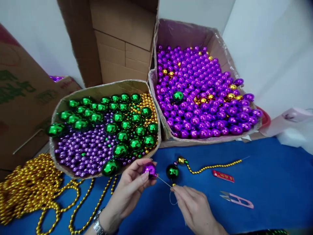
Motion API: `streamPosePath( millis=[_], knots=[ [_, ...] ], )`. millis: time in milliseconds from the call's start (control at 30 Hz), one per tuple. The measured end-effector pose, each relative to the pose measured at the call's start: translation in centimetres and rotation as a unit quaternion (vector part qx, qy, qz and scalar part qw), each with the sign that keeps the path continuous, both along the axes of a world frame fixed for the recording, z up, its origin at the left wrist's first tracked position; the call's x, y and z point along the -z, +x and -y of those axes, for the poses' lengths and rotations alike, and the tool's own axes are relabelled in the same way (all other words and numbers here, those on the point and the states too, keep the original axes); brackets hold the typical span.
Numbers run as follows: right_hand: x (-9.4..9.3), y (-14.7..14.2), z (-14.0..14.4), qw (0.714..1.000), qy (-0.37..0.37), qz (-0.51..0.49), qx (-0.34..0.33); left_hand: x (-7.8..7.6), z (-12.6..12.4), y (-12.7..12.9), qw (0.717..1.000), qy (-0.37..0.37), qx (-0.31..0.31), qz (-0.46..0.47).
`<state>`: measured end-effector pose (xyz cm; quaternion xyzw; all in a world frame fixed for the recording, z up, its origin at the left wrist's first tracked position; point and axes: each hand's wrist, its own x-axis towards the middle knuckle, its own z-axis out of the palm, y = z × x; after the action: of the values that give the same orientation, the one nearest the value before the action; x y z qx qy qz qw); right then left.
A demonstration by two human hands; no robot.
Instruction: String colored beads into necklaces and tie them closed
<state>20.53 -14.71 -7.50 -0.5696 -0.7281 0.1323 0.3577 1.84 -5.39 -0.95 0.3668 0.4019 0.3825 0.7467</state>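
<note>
Between the thumb and fingers of my left hand (132, 184) is a shiny purple bead (149, 169). My right hand (194, 204) pinches a thin needle (164, 181), whose tip reaches to the purple bead; whether it passes into the hole I cannot tell. A loop of thread (173, 199) hangs by my right fingers. Just beyond them lies a large green bead (172, 171), strung with a gold bead (180, 160) and several small ones. From these a strand of small gold beads (210, 168) runs right across the blue table.
A left box (105, 85) holds green, purple and gold beads; a right box (158, 130) holds mostly purple ones. Gold bead strands (29, 186) pile up at left. Pink thread snips (237, 199) and a red packet (223, 176) lie on the blue table (151, 215).
</note>
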Motion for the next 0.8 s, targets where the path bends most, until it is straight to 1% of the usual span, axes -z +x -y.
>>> streamPosePath(
  millis=[100,267,333,400,467,533,600,700,800],
  knots=[
    [-0.1,0.0,0.0,1.000,0.001,-0.006,-0.011,0.3,0.0,-0.2,1.000,-0.011,0.000,0.011],
    [0.1,-0.2,0.1,1.000,-0.006,-0.003,0.006,0.7,0.3,-0.2,0.996,0.070,-0.003,-0.048],
    [0.1,-0.3,0.0,1.000,-0.009,-0.002,0.015,0.7,0.4,-0.2,0.994,0.087,-0.005,-0.063],
    [0.0,-0.4,0.0,1.000,-0.004,-0.002,0.014,0.6,0.4,-0.3,0.995,0.077,-0.004,-0.057],
    [-0.1,-0.4,-0.2,1.000,0.007,-0.003,0.007,0.6,0.3,-0.4,0.998,0.049,0.001,-0.032],
    [-0.2,-0.4,-0.3,1.000,0.011,-0.006,0.002,0.8,0.4,-0.4,0.999,0.033,0.009,-0.019],
    [-0.2,-0.4,-0.5,1.000,0.004,-0.010,-0.005,1.1,0.7,-0.2,0.998,0.047,0.019,-0.028],
    [-0.1,-0.5,-0.6,1.000,-0.008,-0.015,-0.018,1.4,1.2,0.2,0.995,0.065,0.053,-0.045],
    [0.1,-0.5,-0.7,1.000,0.006,-0.018,-0.021,1.3,1.5,0.3,0.992,0.069,0.088,-0.054]
  ],
)
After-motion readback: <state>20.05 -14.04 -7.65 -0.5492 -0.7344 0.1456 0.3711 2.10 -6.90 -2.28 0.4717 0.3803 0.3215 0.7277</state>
